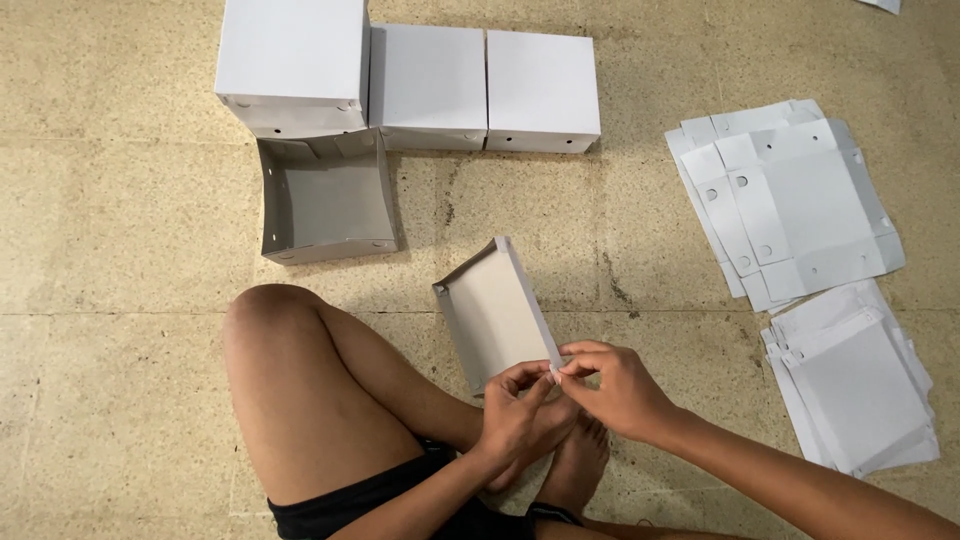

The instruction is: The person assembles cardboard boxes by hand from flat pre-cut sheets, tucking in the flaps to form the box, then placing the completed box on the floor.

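seated person, viewed from above, on a speckled beige stone floor [120,200]. the left hand [515,420] and the right hand [610,390] meet at the near right corner of a half-folded white cardboard box tray [495,310], which is tilted up just beyond the person's bare feet, its grey inside facing the camera. the fingertips of both hands are narrowed into a pinch on the small corner flap of this tray. a bent bare knee [270,330] lies to the left of it. further left and farther off, an open folded white cardboard tray [325,200] rests on the floor, touching a row of closed white cardboard boxes [480,85] at the far side; one taller stack [292,65] stands at the left end of that row. to the right, well apart, lie two piles of flat unfolded white cardboard blanks: a far pile [790,200] and a near pile [855,385].
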